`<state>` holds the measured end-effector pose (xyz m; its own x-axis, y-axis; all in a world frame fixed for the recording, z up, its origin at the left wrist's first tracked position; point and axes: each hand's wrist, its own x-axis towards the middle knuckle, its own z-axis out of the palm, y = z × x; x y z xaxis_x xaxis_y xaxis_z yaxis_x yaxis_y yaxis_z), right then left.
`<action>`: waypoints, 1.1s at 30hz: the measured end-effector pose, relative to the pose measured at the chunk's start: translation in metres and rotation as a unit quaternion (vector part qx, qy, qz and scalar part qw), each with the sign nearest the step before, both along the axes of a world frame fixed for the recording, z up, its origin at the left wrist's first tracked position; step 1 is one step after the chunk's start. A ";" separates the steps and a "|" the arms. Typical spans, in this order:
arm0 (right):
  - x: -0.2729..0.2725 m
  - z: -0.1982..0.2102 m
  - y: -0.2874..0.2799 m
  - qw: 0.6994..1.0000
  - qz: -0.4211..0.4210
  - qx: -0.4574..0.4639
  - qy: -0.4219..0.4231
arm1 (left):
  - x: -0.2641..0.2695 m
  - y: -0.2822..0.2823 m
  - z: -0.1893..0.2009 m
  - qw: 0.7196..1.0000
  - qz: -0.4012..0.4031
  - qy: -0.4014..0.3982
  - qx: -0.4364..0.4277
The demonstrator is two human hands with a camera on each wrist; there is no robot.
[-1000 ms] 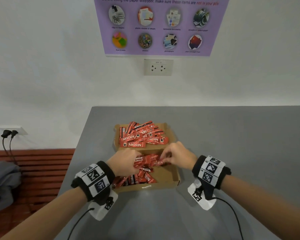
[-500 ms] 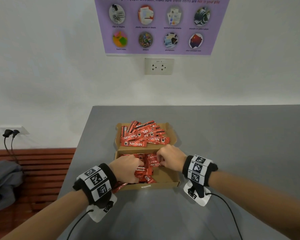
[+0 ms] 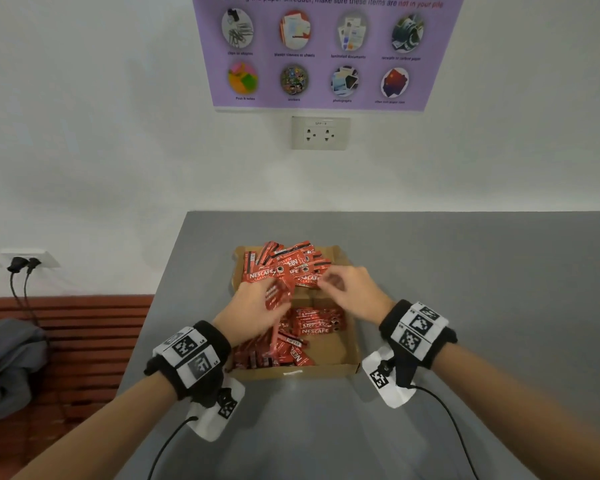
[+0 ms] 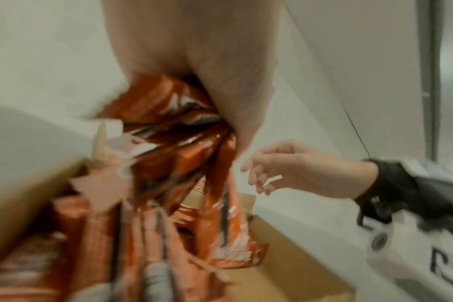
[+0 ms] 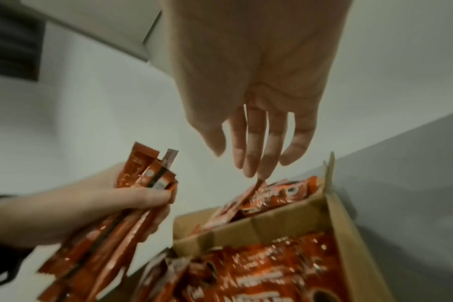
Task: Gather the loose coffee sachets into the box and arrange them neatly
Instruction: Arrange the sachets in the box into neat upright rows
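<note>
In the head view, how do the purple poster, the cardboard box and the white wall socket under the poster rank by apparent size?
Largest to smallest:
1. purple poster, although its top is cut off
2. cardboard box
3. wall socket
The box is nearer to the camera, so real sizes stay unsure.

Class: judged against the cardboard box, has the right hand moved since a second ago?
Yes. The right hand has moved from the box's near compartment toward the far one.
</note>
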<state>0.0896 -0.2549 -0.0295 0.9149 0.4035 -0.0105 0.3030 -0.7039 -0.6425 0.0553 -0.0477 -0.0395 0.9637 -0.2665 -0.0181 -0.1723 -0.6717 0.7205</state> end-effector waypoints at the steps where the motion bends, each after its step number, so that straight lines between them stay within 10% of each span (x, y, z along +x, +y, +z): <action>1: -0.004 0.004 0.002 0.999 0.008 0.033 0.016 | 0.002 -0.003 0.001 0.998 0.047 -0.024 -0.035; 6: -0.028 -0.002 0.027 0.992 0.024 0.119 0.021 | 0.004 -0.027 0.011 0.972 0.145 -0.053 -0.176; 21: -0.019 -0.009 0.005 0.974 -0.015 0.201 -0.099 | -0.001 -0.014 0.015 0.925 0.125 0.187 -0.306; 29: -0.020 -0.007 0.005 0.961 0.024 0.228 -0.153 | 0.001 -0.020 0.017 0.919 0.151 0.148 -0.334; 33: -0.021 -0.004 0.007 0.967 -0.032 0.248 -0.043 | -0.001 -0.022 0.014 0.915 0.161 0.118 -0.350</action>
<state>0.0682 -0.2483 -0.0337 0.9271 0.2823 0.2467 0.3362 -0.3350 -0.8802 0.0539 -0.0693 -0.0254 0.9856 0.0060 -0.1687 0.1688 -0.0196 0.9855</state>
